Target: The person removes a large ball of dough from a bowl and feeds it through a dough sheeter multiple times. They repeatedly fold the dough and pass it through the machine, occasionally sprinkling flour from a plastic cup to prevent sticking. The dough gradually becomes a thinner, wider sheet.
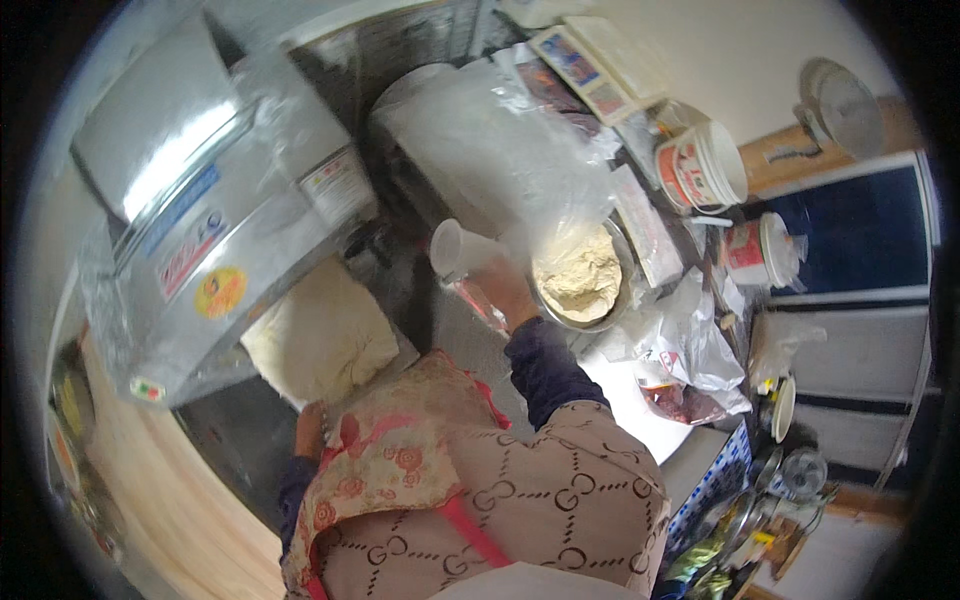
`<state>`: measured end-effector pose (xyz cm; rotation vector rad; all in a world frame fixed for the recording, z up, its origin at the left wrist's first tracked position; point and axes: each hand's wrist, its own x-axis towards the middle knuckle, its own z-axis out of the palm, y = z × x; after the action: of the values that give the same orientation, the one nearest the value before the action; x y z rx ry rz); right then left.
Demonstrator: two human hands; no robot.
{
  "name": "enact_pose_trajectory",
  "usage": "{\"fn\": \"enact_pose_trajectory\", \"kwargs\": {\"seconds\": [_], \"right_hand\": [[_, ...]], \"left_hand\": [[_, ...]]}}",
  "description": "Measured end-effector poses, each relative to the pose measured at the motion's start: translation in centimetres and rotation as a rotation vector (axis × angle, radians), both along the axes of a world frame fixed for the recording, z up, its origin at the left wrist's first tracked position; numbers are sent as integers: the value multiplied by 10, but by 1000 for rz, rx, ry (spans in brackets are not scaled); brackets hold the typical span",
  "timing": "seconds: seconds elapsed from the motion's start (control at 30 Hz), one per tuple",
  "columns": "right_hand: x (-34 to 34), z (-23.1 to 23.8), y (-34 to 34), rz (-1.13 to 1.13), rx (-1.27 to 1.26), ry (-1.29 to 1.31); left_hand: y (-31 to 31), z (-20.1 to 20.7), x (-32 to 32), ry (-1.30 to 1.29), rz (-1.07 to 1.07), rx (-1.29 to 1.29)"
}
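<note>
My right hand (508,290) is closed around a clear plastic cup (456,250), its open rim tilted toward the far left. A red-and-clear strip shows beside the fingers; what it is I cannot make out. Just right of this hand stands a metal bowl (622,300) heaped with pale yellow, floury dough (578,278). At the near left, my left hand (311,428) is low beside the near edge of a thick pale dough slab (325,335), its fingers mostly hidden. The slab lies at the foot of a shiny metal machine (200,220).
Clear plastic sheeting (500,140) covers a large pale bulk behind the bowl. White tubs (700,165) and a long box (645,225) line the right side. Plastic bags (690,350) lie nearer, one holding something dark red. A wooden board (170,470) runs along the left.
</note>
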<state>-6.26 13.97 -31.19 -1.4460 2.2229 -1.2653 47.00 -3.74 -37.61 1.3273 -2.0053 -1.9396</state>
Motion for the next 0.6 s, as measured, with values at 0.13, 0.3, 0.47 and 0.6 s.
{"fn": "enact_pose_trajectory", "kwargs": {"seconds": [0.13, 0.3, 0.47, 0.6], "right_hand": [[-78, 21, 36, -270, 74, -137], [-153, 26, 16, -391, 105, -188], [-197, 48, -10, -636, 128, -640], [-218, 35, -20, -649, 134, -400]], "left_hand": [[-5, -7, -27, 211, 40, 111], [5, 8, -46, 192, 409, 580], [9, 22, -50, -121, 349, 381], [8, 17, -44, -132, 340, 354]]}}
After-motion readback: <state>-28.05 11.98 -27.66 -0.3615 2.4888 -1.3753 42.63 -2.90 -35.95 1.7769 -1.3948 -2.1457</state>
